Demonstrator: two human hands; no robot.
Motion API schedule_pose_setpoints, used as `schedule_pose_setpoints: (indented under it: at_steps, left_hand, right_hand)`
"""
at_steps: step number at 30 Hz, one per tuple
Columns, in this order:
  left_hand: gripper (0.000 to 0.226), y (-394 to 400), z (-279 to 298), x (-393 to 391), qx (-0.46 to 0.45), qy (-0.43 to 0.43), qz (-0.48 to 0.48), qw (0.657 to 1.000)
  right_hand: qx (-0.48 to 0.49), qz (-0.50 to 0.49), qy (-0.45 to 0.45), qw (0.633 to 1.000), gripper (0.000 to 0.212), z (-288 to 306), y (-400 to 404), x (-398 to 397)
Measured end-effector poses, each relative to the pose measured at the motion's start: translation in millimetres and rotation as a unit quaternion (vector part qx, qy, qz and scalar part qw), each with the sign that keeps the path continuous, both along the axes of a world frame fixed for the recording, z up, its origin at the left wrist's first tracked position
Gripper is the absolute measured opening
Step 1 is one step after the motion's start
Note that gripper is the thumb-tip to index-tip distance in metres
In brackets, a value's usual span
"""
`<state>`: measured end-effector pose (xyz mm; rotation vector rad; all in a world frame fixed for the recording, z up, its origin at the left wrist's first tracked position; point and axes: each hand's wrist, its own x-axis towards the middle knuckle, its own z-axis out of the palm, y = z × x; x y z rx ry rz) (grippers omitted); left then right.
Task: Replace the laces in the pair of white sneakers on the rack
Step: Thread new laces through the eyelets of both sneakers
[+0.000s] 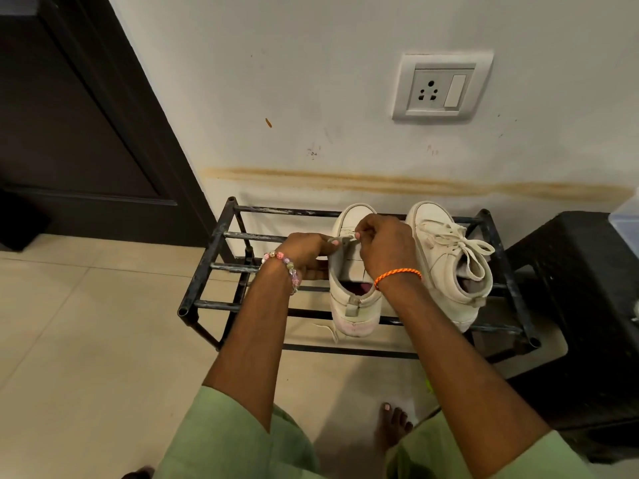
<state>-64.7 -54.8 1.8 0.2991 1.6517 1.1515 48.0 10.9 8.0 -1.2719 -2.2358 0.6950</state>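
1. The rack (221, 236) is my landmark: both white sneakers sit on its top bars, toes to the wall — the near-side shoe (349, 299) at its middle, the laced shoe (449, 264) toward its right end.
2. My left hand (307, 252) pinches the lace (340, 240) beside the low eyelets; my right hand (387, 247) is curled over the tongue, pinching the same lace.
3. I judge I'm working the lace at the toe-end holes — best to pull it flat and even, steadying the shoe so it doesn't slip between the rack's bars.
4. A loose lace end (328, 330) hangs at the heel, below the rack's front bar.
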Motion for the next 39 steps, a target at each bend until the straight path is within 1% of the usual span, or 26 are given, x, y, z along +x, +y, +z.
schedule_pose_setpoints:
  at_steps: [4,8,12,16,19,21,23,25,26,29,32,33,34,36,37,39]
  left_hand:
    - [0.007,1.7,-1.0,-0.2,0.0,-0.014,-0.002,1.0]
    - [0.017,3.2,-0.9,2.4,0.001,-0.025,-0.003,1.0]
    - [0.014,3.6,-1.6,3.5,0.001,-0.039,-0.005,0.999]
    - [0.022,5.2,-2.3,5.0,0.001,-0.037,-0.004,0.999]
    - [0.023,3.8,-1.3,5.1,0.006,-0.021,-0.009,1.0]
    - [0.022,2.4,-0.5,3.9,0.017,-0.008,-0.024,1.0]
    - [0.022,1.4,0.4,2.6,0.015,0.0,-0.04,0.999]
    - [0.023,1.8,-3.0,1.5,0.008,0.023,-0.034,0.999]
    - [0.022,2.9,-7.0,2.0,0.017,0.048,-0.026,0.998]
    - [0.014,6.8,-19.7,5.6,0.066,0.168,-0.012,0.984]
    - [0.006,10.1,-22.5,7.3,0.077,0.231,-0.014,0.97]
    - [0.009,11.3,-21.9,7.0,0.073,0.248,-0.013,0.966]
    - [0.013,13.2,-22.0,5.3,0.068,0.267,-0.007,0.961]
    - [0.02,15.0,-18.5,4.6,0.073,0.285,0.02,0.955]
    - [0.022,15.7,-14.5,5.1,0.091,0.277,0.045,0.955]
    - [0.021,15.7,-1.8,6.5,0.146,0.23,0.115,0.955]
  right_hand:
    - [-0.018,-0.019,-0.017,1.0,0.019,-0.5,-0.8,-5.8]
    - [-0.041,-0.006,-0.06,0.997,0.019,-1.4,0.2,-6.2]
    - [-0.062,-0.011,-0.064,0.996,0.017,-1.6,3.5,-6.0]
    - [-0.065,-0.01,-0.08,0.995,0.017,-1.7,3.3,-7.7]
    - [-0.066,-0.012,-0.067,0.996,0.015,-4.8,0.6,-10.2]
    - [-0.072,-0.025,-0.042,0.996,0.012,-7.7,-0.8,-10.5]
    - [-0.098,-0.044,0.0,0.994,0.019,-9.9,0.7,-8.7]
    - [-0.126,-0.054,0.041,0.99,0.024,-10.3,2.6,-5.6]
    - [-0.132,-0.054,0.053,0.988,0.025,-10.1,3.3,-4.1]
    - [-0.133,-0.044,0.067,0.988,0.025,-9.6,3.3,-1.4]
    - [-0.13,-0.04,0.084,0.987,0.03,-8.2,2.5,2.4]
    - [-0.115,-0.034,0.072,0.99,0.034,-8.9,3.1,5.0]
    - [-0.093,-0.023,0.034,0.995,0.037,-10.3,3.9,8.1]
    - [-0.053,0.012,-0.07,0.996,0.037,-15.1,5.0,15.3]
    - [-0.051,0.023,-0.098,0.994,0.036,-17.4,5.4,18.5]
    - [-0.056,0.024,-0.112,0.992,0.032,-19.7,5.4,22.6]
